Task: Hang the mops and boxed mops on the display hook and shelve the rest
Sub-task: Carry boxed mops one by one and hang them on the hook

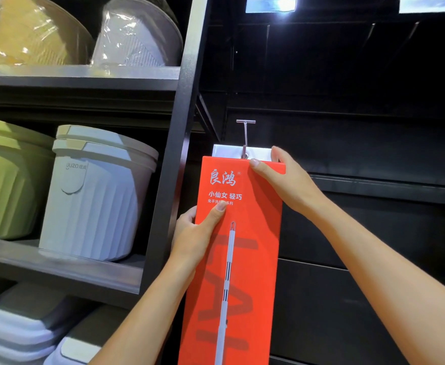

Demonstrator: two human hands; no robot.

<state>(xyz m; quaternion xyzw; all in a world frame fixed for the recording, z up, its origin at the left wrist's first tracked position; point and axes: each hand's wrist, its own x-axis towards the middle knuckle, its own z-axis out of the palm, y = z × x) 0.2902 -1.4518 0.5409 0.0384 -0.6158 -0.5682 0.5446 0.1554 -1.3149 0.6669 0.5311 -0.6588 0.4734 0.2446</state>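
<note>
Boxed mop (pixel 255 259), red carton, was upright against the dark display panel (pixel 374 233), its white hang tab (pixel 226 151) at the display hook (pixel 245 135), with the hook rod meeting the tab's hole. Left hand (pixel 195 233) gripped the carton's left edge, thumb across the front. Right hand (pixel 284 183) pinched the top right corner, thumb in front, fingers behind.
</note>
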